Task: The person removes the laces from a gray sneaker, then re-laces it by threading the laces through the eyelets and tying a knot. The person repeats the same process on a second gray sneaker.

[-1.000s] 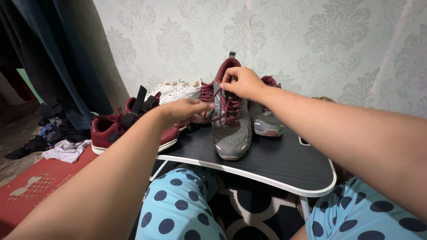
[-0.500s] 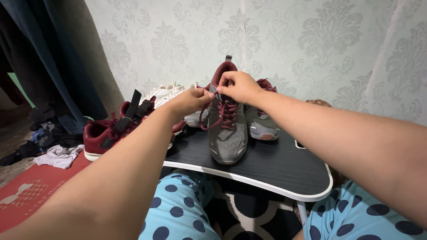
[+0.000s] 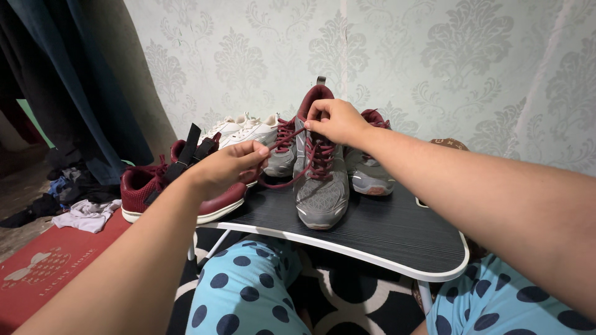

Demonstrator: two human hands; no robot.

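A grey sneaker (image 3: 323,195) with maroon lining stands toe-toward-me on a small black lap table (image 3: 385,232). Its maroon lace (image 3: 282,180) runs out to the left in a loose loop. My left hand (image 3: 226,167) pinches that lace, drawn out to the left of the shoe. My right hand (image 3: 335,121) pinches the lace at the top eyelets, by the tongue. Two more grey and maroon sneakers stand behind it: one on the left (image 3: 282,155), one on the right (image 3: 370,170).
A maroon shoe with black straps (image 3: 167,180) and a pair of white sneakers (image 3: 245,129) lie left of the table. Clothes (image 3: 77,214) are heaped on the floor by a dark curtain (image 3: 74,80). Patterned wallpaper is behind. My knees in blue dotted trousers (image 3: 248,298) are under the table.
My left hand has moved away from the shoe's top, down and to the left, drawing the lace out into a longer loop. My right hand has stayed at the eyelets.
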